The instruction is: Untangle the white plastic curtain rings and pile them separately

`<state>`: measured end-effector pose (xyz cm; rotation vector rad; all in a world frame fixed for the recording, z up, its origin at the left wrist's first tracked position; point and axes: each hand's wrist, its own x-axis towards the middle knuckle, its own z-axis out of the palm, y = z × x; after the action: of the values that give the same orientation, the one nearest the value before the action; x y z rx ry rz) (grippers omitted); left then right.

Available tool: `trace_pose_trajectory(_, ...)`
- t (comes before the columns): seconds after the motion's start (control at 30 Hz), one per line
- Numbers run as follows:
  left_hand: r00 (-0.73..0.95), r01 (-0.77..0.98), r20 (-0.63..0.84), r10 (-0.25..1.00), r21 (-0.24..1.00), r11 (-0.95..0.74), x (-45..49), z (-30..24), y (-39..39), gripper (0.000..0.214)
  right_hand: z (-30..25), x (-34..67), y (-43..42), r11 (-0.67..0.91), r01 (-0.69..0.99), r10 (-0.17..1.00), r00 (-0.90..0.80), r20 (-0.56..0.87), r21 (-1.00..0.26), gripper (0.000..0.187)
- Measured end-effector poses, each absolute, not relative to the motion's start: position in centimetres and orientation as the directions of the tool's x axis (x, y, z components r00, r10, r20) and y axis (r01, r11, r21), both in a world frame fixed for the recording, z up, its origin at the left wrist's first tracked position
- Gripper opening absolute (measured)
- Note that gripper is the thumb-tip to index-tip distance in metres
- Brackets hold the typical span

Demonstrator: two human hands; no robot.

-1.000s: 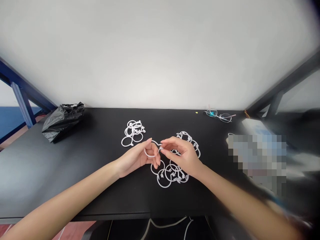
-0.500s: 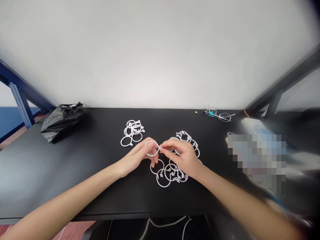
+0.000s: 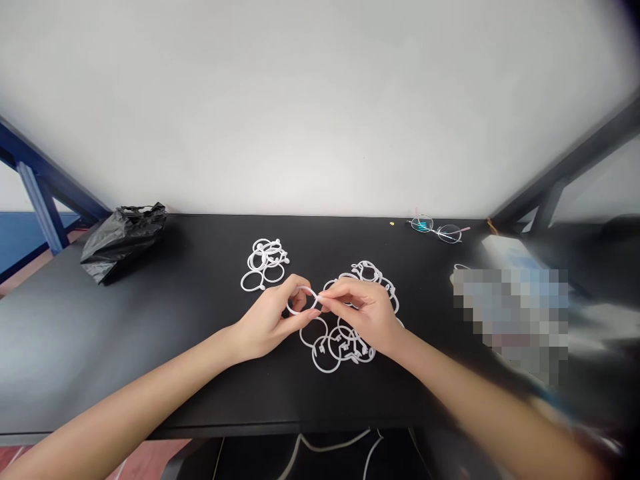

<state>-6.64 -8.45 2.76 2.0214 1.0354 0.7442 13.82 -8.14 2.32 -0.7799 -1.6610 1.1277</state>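
1. Shows one white ring [image 3: 305, 289] held just clear of the black tabletop [image 3: 200, 347], near the middle of the view, gripped from both sides.
2. Sets the left hand [image 3: 265, 321] on the ring's left, fingers [image 3: 294, 281] curled shut around the left arc, forefinger over the top and thumb below.
3. Sets the right hand [image 3: 367, 315] on the ring's right, thumb and forefinger pinched together on the right end of the hoop. Any clasp there is too small to make out.
4. Lays the ring's width left to right, spanning hand to hand, with the hoop tilted toward the camera. Puts both hands in contact with it, neither nearer.
5. Locates a large heap of rings [image 3: 340, 347] on the tabletop directly beneath the right hand, partly covered by it, and a small heap of rings [image 3: 265, 261] beyond the left hand, apart from it.
6. Marks a black bag [image 3: 123, 240] at far left and spectacles [image 3: 437, 230] at the rear right, both well apart from the hands.
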Motion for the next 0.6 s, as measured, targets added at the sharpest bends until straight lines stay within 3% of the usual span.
trace_pose_trajectory(0.23,0.552,0.461,0.211,0.806,0.728,-0.507,-6.9,3.0,-8.3,0.024,2.0,13.8,-8.1,0.410,0.044,0.865,-0.337,0.373,-0.911,0.010)
trace_pose_trajectory(0.5,0.519,0.721,0.374,0.768,0.292,-0.629,-9.0,3.3,-6.0,0.033,1.8,14.4,-7.5,0.394,0.092,0.904,-0.222,0.367,-0.915,0.010)
trace_pose_trajectory(0.6,0.547,0.793,0.281,0.789,0.128,-0.596,-10.7,3.5,-5.0,0.028,1.8,15.0,-7.2,0.387,0.101,0.917,-0.145,0.371,-0.917,0.010)
